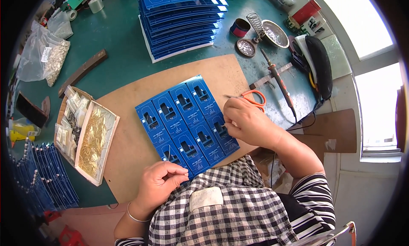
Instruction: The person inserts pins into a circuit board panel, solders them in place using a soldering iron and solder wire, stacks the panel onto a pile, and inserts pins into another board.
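A blue circuit board panel (187,133) with several repeated sections and dark cut-outs lies tilted in front of me, its near edge close to my checked apron. My left hand (161,184) is closed at the panel's near-left corner, thumb and forefinger pinching its edge. Over the panel's right side, my right hand (248,123) is closed in a pinch beside the rightmost cut-out of the near row. Whatever sits between those fingertips is too small to name. Orange-handled scissors (254,98) lie just beyond my right hand, partly covered by it.
Brown board (128,88) covers the green table. A box of thin brass-coloured pins (97,137) stands left, near upright blue boards (47,175). A tall stack of blue panels (183,28) rises behind. Right are a soldering iron (279,82), its coiled stand (255,24) and a metal bowl (276,33).
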`<state>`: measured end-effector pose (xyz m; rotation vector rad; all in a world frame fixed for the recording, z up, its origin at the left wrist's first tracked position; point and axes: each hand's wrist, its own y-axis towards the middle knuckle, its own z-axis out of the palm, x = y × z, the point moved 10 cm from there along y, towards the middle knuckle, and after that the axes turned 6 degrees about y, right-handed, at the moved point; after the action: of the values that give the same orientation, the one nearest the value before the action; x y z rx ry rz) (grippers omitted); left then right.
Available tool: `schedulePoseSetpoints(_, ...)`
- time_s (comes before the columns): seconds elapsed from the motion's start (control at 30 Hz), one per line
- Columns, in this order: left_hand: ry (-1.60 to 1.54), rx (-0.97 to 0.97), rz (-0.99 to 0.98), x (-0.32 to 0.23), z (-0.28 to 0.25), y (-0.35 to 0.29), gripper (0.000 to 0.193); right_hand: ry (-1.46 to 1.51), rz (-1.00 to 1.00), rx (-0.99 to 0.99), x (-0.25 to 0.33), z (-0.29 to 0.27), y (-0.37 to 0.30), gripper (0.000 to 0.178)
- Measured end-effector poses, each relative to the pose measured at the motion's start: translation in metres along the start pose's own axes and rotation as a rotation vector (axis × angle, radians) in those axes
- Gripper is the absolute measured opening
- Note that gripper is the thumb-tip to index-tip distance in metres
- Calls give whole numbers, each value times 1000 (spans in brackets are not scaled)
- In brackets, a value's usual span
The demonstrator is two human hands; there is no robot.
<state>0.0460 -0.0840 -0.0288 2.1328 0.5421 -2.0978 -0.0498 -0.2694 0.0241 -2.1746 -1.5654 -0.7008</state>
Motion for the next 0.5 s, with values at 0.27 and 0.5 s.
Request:
schedulePoseSetpoints(0.27,9,-14,8,0,-1,-1,10,-27,1,12,3,0,3,7)
schedulePoseSetpoints(0.5,10,-12,13,2,-2,0,10,-147,-77,-31,14,4,0,10)
